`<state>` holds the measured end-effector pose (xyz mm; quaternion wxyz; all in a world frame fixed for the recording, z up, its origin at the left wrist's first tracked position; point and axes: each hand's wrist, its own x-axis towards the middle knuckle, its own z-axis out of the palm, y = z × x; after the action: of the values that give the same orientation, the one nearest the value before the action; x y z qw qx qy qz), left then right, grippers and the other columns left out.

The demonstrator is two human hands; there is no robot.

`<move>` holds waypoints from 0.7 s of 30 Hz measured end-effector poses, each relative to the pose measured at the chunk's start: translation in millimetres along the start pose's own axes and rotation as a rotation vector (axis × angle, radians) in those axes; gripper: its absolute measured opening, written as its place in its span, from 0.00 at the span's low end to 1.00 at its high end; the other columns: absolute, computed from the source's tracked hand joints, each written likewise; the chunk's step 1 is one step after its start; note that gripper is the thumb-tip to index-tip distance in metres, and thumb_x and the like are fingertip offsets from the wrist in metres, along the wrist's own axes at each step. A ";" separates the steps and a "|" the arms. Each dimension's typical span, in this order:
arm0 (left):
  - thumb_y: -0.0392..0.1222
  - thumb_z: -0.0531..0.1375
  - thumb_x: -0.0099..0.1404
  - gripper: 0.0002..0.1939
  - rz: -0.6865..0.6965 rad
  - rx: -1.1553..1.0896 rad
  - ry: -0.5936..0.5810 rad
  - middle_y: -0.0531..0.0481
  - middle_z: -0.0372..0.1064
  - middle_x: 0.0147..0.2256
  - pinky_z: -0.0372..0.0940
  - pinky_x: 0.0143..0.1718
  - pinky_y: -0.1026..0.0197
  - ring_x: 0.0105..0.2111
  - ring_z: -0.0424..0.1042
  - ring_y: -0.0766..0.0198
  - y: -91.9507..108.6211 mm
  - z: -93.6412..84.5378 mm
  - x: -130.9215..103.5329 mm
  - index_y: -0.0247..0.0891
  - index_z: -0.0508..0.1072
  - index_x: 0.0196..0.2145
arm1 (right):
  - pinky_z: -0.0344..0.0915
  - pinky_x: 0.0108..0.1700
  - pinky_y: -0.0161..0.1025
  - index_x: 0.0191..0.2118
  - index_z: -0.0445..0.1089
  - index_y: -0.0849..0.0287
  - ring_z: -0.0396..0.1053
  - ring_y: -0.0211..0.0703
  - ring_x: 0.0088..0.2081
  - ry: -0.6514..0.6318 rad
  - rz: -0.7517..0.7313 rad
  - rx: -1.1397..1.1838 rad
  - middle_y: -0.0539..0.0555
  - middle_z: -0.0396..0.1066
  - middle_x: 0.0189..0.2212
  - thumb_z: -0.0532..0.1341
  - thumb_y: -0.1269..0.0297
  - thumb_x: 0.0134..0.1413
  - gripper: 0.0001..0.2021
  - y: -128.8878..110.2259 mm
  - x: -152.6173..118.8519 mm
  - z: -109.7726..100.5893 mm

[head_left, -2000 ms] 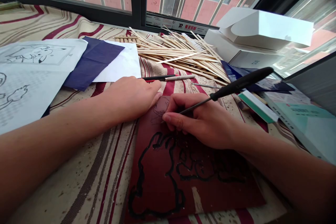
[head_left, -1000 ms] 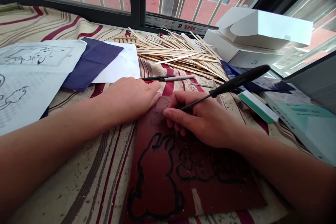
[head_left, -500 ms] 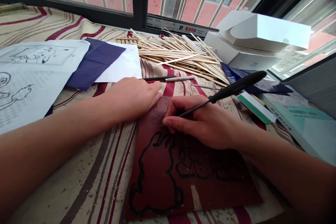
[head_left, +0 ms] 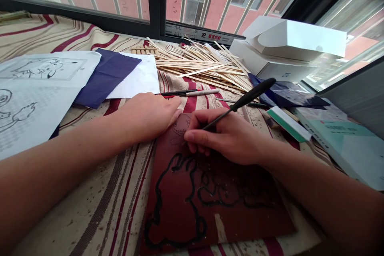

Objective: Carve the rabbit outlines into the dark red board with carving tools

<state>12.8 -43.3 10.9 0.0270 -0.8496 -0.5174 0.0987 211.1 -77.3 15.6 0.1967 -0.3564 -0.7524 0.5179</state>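
The reddish-brown board (head_left: pixel 180 204) lies nearest the person on the striped cloth (head_left: pixel 90 204), its near part bearing a thick black outline (head_left: pixel 158 192) and a pale scraped patch (head_left: pixel 220 228). Beyond that outline, the right hand (head_left: pixel 222 136) rests over the board with thumb and fingers clamped around the slim metal shaft of a black-handled carving tool (head_left: pixel 249 97). The tool's long axis slants down from the raised handle, at the far right, to the left under the fingertips; whether its tip touches the board cannot be told. The thin-lined face drawing (head_left: pixel 179 126) sits just beyond and left of these fingertips, between the two hands, so the right hand is nearer the tip. At the board's far left edge rests the left hand (head_left: pixel 153 112), fingers bent and close together; whether they grip or merely press cannot be told. Farther off lie a grey pen (head_left: pixel 207 92), then the heap of thin wooden strips (head_left: pixel 201 62), with a white carton (head_left: pixel 300 40) to its right.
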 end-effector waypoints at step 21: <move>0.47 0.47 0.72 0.18 0.036 0.026 -0.013 0.42 0.78 0.30 0.62 0.34 0.54 0.36 0.79 0.47 2.6 -6.4 -2.7 0.40 0.72 0.48 | 0.64 0.31 0.31 0.32 0.69 0.61 0.66 0.31 0.25 0.076 -0.037 -0.003 0.45 0.71 0.25 0.68 0.66 0.62 0.10 1.1 5.9 16.2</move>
<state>15.1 -46.6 17.2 0.0328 -0.8577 -0.5009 0.1112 196.7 -83.0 8.0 0.2341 -0.3621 -0.7518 0.4989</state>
